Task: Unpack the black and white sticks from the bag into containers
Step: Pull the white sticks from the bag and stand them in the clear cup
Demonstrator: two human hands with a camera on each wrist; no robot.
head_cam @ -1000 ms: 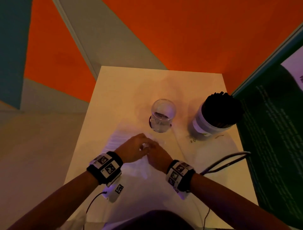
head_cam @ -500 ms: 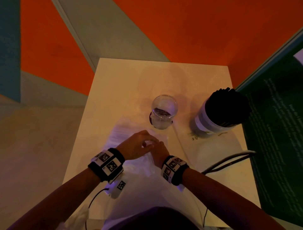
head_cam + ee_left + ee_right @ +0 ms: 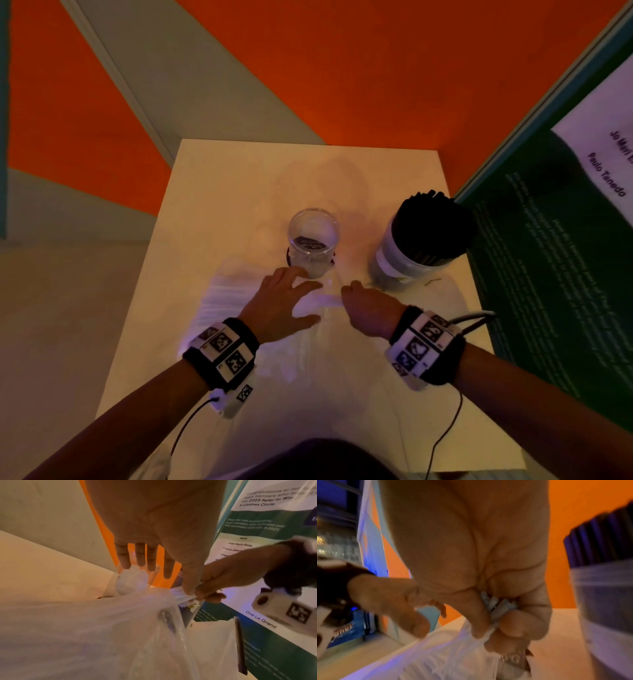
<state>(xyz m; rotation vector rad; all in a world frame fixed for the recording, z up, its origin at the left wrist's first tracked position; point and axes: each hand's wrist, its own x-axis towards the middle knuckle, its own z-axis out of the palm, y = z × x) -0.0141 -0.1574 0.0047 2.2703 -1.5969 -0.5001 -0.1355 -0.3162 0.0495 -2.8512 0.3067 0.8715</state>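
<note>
A clear plastic bag (image 3: 236,294) lies flat on the white table (image 3: 239,185) in front of a glass jar (image 3: 313,236) and a white tub (image 3: 394,267) packed with black sticks (image 3: 435,226). My left hand (image 3: 281,305) rests on the bag with straight, spread fingers (image 3: 140,555). Just to its right, my right hand (image 3: 363,301) is curled round a bunch of white sticks (image 3: 494,605) at the bag's mouth (image 3: 181,596). A dark stick (image 3: 240,646) shows through the bag's plastic (image 3: 85,628).
A green poster board (image 3: 548,274) stands along the table's right edge, close behind the tub. A grey cable (image 3: 472,317) loops onto the table near my right wrist. The jar has something dark at its bottom. Orange and grey walls lie beyond the table's far edge.
My hands were bunched together over the bag. Now they are apart: the left hand's fingers have spread out forward, and the right hand has shifted right with the white sticks.
</note>
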